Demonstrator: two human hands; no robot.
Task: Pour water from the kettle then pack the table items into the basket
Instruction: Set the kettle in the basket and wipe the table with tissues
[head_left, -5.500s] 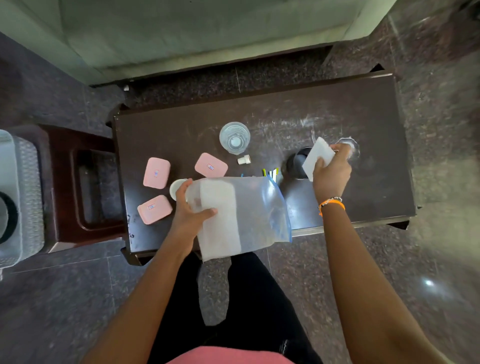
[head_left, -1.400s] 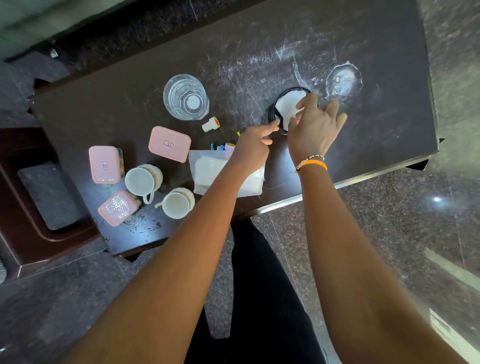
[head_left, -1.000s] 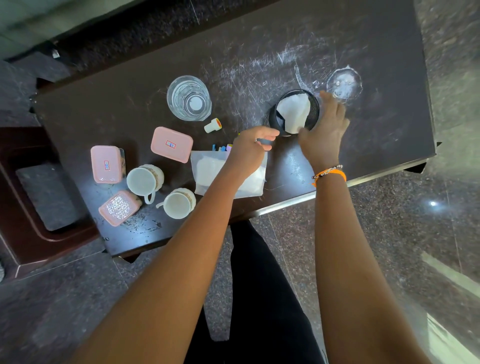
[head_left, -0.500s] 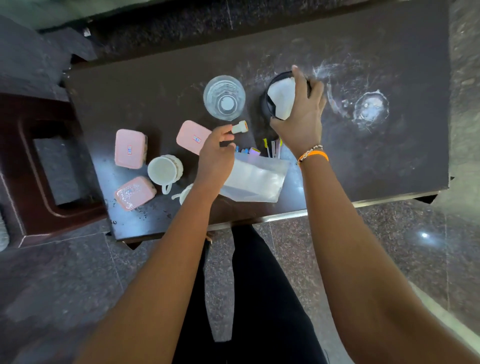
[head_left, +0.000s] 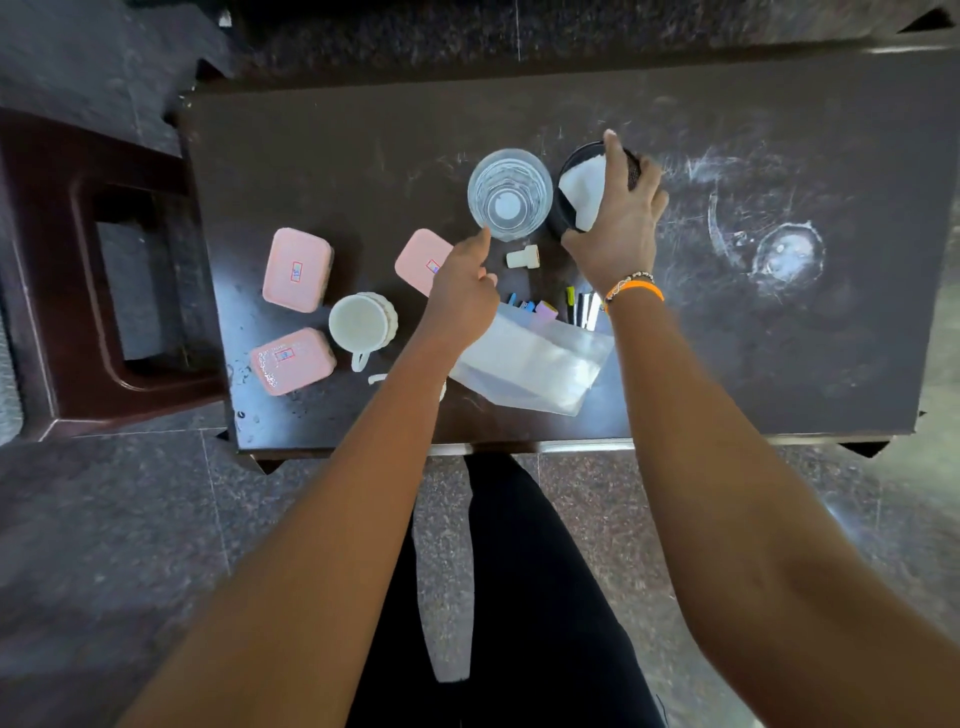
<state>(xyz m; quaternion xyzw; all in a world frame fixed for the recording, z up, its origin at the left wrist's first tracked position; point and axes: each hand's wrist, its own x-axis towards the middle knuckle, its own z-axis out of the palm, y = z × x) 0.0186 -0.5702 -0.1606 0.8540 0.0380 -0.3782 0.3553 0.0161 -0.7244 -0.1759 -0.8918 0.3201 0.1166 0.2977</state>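
Gripping the black cup stuffed with white tissue at upper centre, the right hand steadies it for packing, while the left hand, fingers loosely extended and empty, reaches toward the water glass beside it.

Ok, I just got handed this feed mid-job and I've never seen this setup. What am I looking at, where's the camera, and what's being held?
There is no machine: a person works with bare hands, filmed by one wide-angle camera on their head, looking down. The right hand grips a black cup with white paper inside. The left hand holds nothing, one finger pointing toward a clear glass. On the dark table lie three pink boxes, a white mug, a small white cap, and a clear bag with pens beside it. No kettle or basket is in view.
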